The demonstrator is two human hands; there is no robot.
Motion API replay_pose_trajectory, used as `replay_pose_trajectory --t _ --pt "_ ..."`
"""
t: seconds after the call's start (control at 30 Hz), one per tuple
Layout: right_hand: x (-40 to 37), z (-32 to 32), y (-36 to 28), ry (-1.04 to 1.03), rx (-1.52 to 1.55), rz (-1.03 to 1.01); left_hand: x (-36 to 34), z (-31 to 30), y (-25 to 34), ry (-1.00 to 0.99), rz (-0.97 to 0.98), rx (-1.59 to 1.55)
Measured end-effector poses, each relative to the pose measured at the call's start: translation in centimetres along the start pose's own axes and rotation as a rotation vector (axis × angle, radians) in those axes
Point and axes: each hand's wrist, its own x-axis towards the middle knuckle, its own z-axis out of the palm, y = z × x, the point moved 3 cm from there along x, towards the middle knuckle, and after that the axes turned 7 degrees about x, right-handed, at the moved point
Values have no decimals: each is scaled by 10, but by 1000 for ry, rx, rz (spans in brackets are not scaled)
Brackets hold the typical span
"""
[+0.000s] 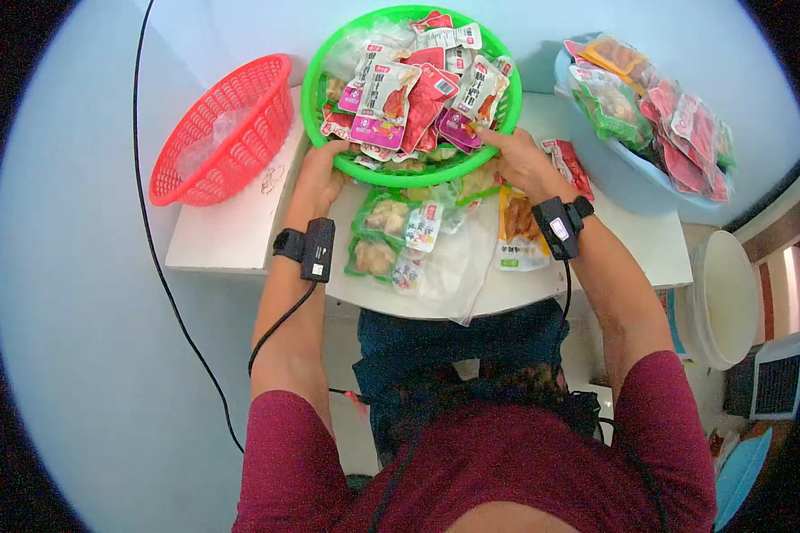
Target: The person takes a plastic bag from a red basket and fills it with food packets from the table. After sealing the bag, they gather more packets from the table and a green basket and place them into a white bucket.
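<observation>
Both my hands grip a round green plastic basket [314,84] by its near rim. My left hand [323,173] is closed on the left side, and my right hand [526,162] holds the right side with the thumb over the edge. Inside the basket lies a heap of snack packets [387,93], white, red and purple with printed labels. Below it on the white table [218,240] are green-edged clear packets [384,233] of pale food, a clear plastic bag [453,275] and a yellow-orange packet [520,226]. A red packet [569,167] lies beside my right hand.
A red basket [227,133] with clear plastic inside leans at the left. At the right, a light blue basin [609,164] is piled with packets [684,124]. A white bucket [724,298] stands beyond the table's right edge. A black cable [156,258] hangs along the left wall.
</observation>
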Motion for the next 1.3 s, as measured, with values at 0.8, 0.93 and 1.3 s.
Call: replay_pose_trajectory --t 0.8,0.93,1.3 --pt "-23 68 -19 -183 -1312 -893 1 6 -22 14 -62 -158" --pt "9 91 4 -400 -1500 -778 -11 13 -19 9 -84 -120" --pt "29 92 15 -143 -1688 -839 -6 10 -31 -40 -48 -155"
